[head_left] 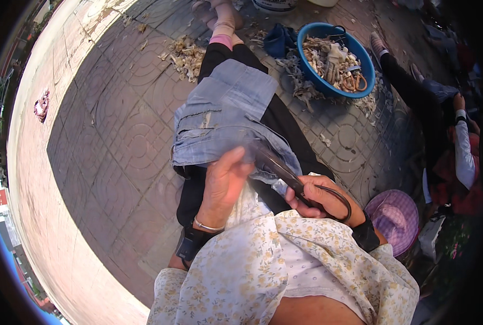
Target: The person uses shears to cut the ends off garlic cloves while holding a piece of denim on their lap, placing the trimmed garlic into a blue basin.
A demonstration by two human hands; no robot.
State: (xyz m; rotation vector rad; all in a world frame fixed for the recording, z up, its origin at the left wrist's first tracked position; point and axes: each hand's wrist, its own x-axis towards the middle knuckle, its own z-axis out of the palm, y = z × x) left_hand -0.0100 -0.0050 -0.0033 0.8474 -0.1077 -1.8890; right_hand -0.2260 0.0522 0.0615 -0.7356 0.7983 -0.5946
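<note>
My right hand (323,197) is wrapped around a pair of large dark scissors (279,169), whose thin black loop handle curves over the back of the hand. The blades slant up and left across my lap. Close to their tip is my left hand (222,181), thumb raised and palm turned inward. Its fingertips are smeared, so I cannot make out whether they touch the scissors or hold anything. Beneath both hands, a faded blue denim cloth (214,127) with frayed slits lies over my black-trousered legs.
Ahead to the right stands a blue basin (312,81) with pale peelings, a glove and brown-handled scissors. A dark blue cloth (278,40) lies beside it. Peelings (187,57) litter the paving. A pink checked hat (390,219) is at my right; another person (464,146) sits beyond.
</note>
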